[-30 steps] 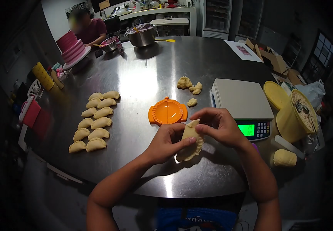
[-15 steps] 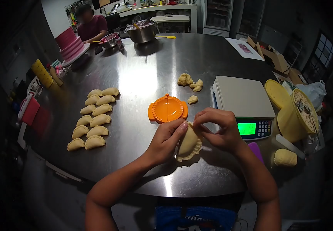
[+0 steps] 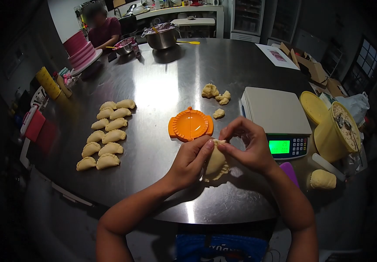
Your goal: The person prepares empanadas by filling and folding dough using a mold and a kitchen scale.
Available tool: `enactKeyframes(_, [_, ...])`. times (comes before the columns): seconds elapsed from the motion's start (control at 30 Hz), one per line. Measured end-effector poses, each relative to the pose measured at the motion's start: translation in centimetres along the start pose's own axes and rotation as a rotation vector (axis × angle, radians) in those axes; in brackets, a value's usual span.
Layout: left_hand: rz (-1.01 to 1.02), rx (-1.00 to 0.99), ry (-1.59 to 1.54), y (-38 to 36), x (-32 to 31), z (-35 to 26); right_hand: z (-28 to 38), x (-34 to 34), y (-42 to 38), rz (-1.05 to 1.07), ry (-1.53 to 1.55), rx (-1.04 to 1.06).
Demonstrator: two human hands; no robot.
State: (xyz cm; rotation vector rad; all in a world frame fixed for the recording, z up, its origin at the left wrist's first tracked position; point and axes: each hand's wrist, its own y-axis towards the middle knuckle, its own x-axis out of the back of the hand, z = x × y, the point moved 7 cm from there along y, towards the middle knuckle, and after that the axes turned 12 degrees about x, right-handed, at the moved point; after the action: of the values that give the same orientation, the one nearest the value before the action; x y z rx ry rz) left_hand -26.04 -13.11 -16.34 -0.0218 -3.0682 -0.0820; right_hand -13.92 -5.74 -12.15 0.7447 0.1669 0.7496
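A half-moon dumpling (image 3: 215, 165) with a crimped edge is held above the steel table. Around its left side and top, my left hand (image 3: 192, 156) grips it with the thumb on top. The thumb and forefinger of my right hand (image 3: 249, 146) pinch the dough at its upper tip. Just beyond my hands lies an open orange dumpling mould (image 3: 190, 124). Several crimped dumplings (image 3: 111, 149) stand in two columns on the left. Loose dough scraps (image 3: 210, 91) lie behind the mould.
A scale (image 3: 275, 111) with a green display stands at right, beside a yellow tub of filling (image 3: 344, 131) and a dough block (image 3: 323, 179). A purple tool (image 3: 289, 172) is near my right wrist. Farther off are a metal bowl (image 3: 161, 39), a pink cake (image 3: 82, 50) and a seated person (image 3: 103, 28).
My right thumb and forefinger have closed on the dumpling's upper tip. The dumpling is tilted slightly differently, and my left fingers cover more of its side.
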Motion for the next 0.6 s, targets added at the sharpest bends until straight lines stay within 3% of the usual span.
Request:
enactKeyframes(0.07, [0.019, -0.001, 0.066, -0.1, -0.3, -0.2, -0.6, 0.1, -0.1, 0.027, 0.03, -0.083])
enactKeyframes(0.13, [-0.091, -0.049, -0.026, -0.4, -0.3, -1.2, -1.2, -0.1, -0.3, 0.052, 0.06, -0.166])
enactKeyframes(0.23, [-0.106, -0.055, 0.033, -0.4, 0.0, -1.0, -1.1, -0.1, -0.3, 0.085, 0.006, -0.153])
enactKeyframes(0.3, [-0.107, -0.048, 0.023, -0.2, 0.0, -0.5, 0.0, 0.0, 0.1, 0.111, -0.174, 0.01])
enactKeyframes(0.6, [-0.101, -0.007, 0.003, -0.1, -0.1, -0.3, 0.8, 0.0, 0.0, 0.115, -0.313, 0.002])
